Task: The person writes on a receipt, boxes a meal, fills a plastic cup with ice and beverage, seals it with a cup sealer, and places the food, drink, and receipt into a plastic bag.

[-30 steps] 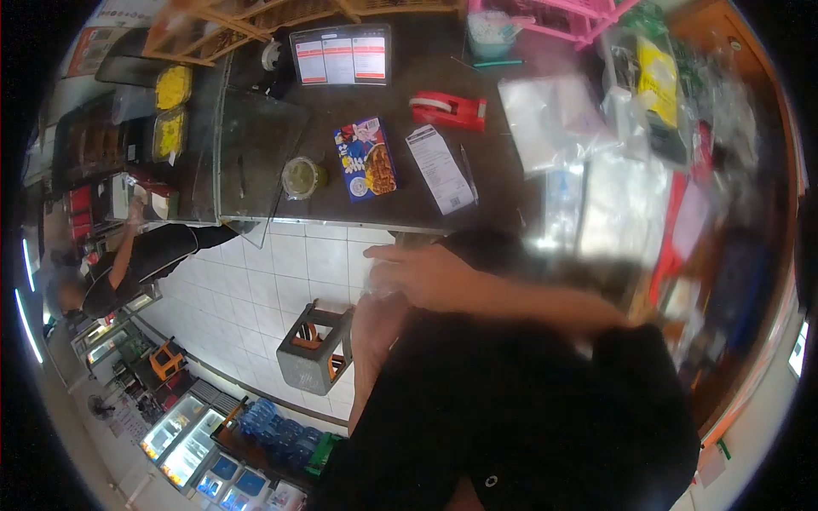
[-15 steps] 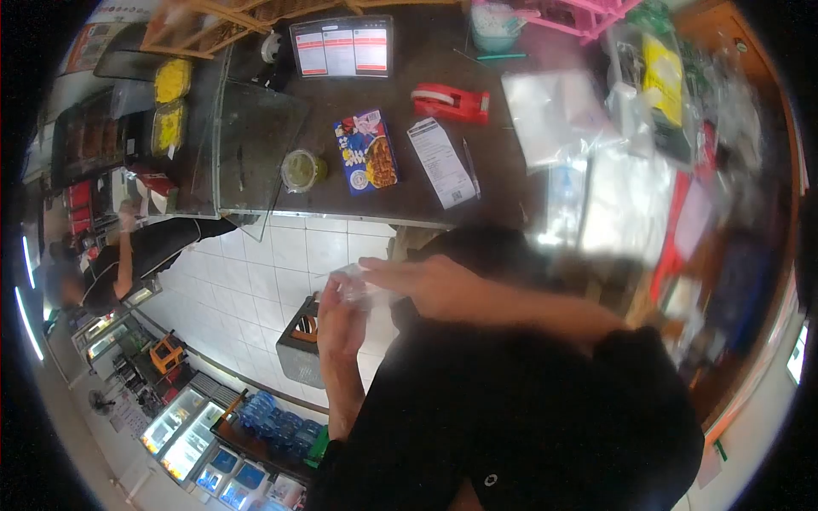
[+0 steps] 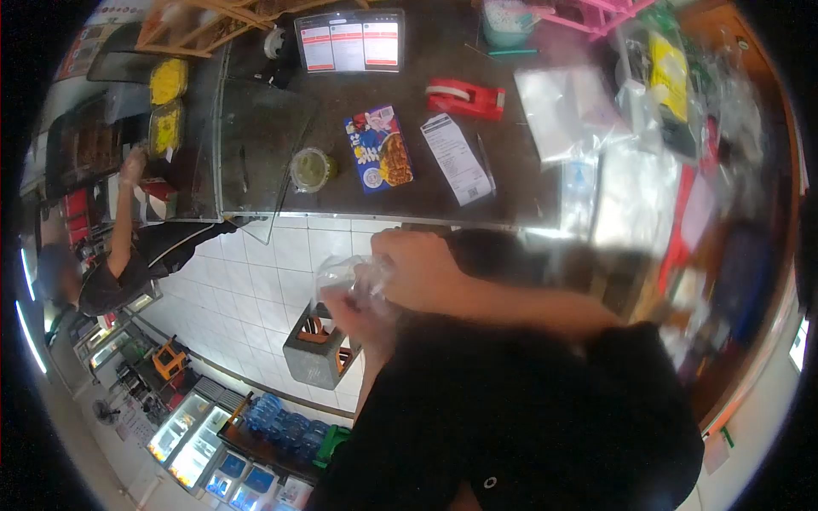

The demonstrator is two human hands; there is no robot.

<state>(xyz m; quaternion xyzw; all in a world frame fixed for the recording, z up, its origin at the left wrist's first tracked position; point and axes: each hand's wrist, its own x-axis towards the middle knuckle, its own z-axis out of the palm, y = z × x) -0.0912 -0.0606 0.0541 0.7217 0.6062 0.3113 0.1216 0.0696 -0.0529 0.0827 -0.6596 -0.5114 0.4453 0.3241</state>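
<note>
A clear plastic bag, thin and crumpled, is held up in front of me, past the counter's front edge. My left hand pinches it from below, fingers closed. Over its right side, my right hand is closed on the same bag, knuckles up. On the counter beyond sit a lidded clear cup with green contents, a blue printed box with a food picture, and a paper receipt. Neither hand touches these.
A red tape dispenser, a pen and a lit tablet are on the dark counter. Flat clear bags lie to the right. A grey crate stands on the tiled floor. Another person works at far left.
Both hands have come closer together, and the clear bag has spread out more between them. The other person's arm at left has reached up toward the yellow-filled containers.
</note>
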